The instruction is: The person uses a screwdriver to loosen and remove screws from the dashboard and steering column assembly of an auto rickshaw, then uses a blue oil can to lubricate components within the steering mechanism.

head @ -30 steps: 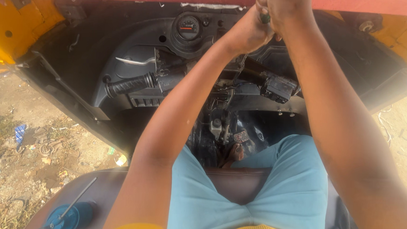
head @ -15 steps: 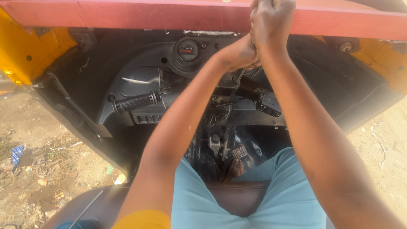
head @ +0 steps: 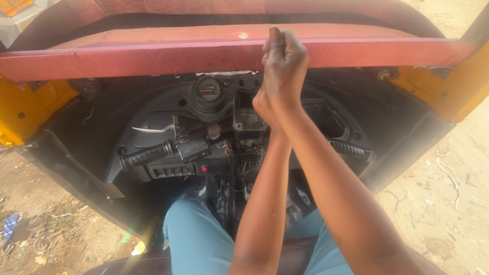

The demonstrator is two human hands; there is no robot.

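Note:
Both my arms reach up and forward to a long red panel [head: 149, 56] that spans the front of the vehicle above the dashboard. My right hand [head: 285, 59] is closed in a fist against the panel's front edge, just below a small screw [head: 243, 35]. I cannot see whether anything is inside the fist. My left hand [head: 263, 102] sits pressed under and behind the right one and is mostly hidden, so its grip is unclear. Below them a round gauge [head: 208, 88] sits in the black dashboard.
A black handlebar runs across, with a left grip [head: 145, 156] and a right grip [head: 349, 150], and a switch box with a red button [head: 203, 168]. Yellow body frame [head: 15, 108] flanks both sides. My legs in teal trousers [head: 201, 245] rest on the seat. Dirt ground lies outside.
My view has tilted up, so the red panel and my joined hands now sit lower in the picture. The hands stay together at the panel's edge.

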